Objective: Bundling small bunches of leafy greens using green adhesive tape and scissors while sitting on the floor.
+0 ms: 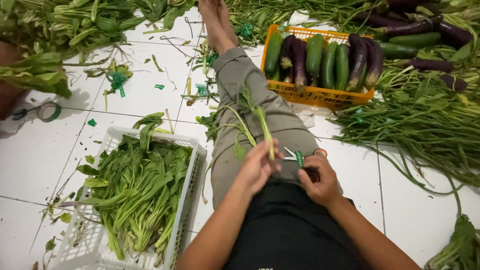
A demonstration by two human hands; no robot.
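- Green leafy stalks with thin pale stems (260, 125) stand up from the left hand (257, 167), whose fingers are pinched around the lower ends above the person's lap.
- The right hand (320, 180) is closed around the handles of a small pair of scissors with green tape on the blades (296, 156); the blade tips point toward the stalks, just beside the left hand.
- Both hands sit close together over the grey trouser leg (250, 95), which stretches out across the white tiled floor (35, 160).
- A white plastic basket (187, 200) full of loose green leafy vegetables (135, 190) lies on the floor beside the person's left.
- An orange plastic crate (320, 95) holding green cucumbers (315, 55) and purple aubergines (357, 60) stands beyond the right hand, touching the leg's far side.
- Long green beans (425, 130) spread over the floor to the right.
- A roll of green tape (49, 112) rests far left.
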